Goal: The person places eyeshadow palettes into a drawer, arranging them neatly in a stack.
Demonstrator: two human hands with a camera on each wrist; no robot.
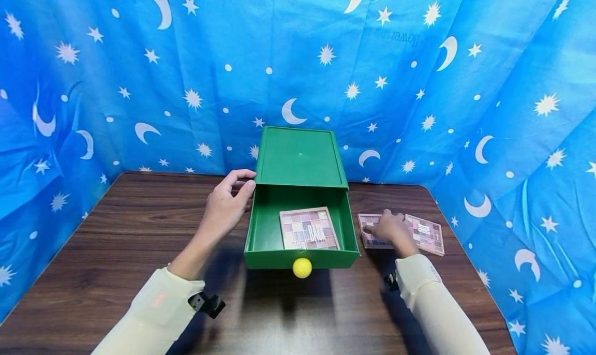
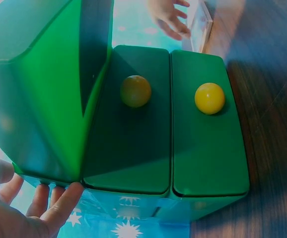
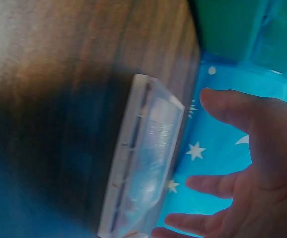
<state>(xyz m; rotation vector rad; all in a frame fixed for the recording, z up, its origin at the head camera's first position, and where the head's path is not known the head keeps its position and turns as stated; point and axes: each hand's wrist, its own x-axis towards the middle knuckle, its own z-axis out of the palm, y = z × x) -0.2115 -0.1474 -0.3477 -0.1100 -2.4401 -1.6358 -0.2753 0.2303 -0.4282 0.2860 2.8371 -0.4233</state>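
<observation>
A green drawer unit (image 1: 300, 156) stands on the table with its top drawer (image 1: 274, 260) pulled out. Inside that drawer lies a makeup palette (image 1: 307, 223) with a clear printed lid. My left hand (image 1: 225, 205) touches the unit's left side near its top front edge; its fingertips (image 2: 70, 194) rest along that side in the left wrist view. To the right of the unit, my right hand (image 1: 392, 228) hovers with spread fingers over a second palette (image 1: 368, 220), partly covering it. A third palette (image 1: 430, 236) lies just right of that hand. Nothing is in either hand.
A yellow ball knob (image 1: 302, 267) sits on the open drawer's front. Two lower drawers with yellow knobs (image 2: 209, 98) are closed in the left wrist view. Blue cloth (image 1: 209, 60) with moons and stars hangs behind and beside the dark wooden table (image 1: 139, 231).
</observation>
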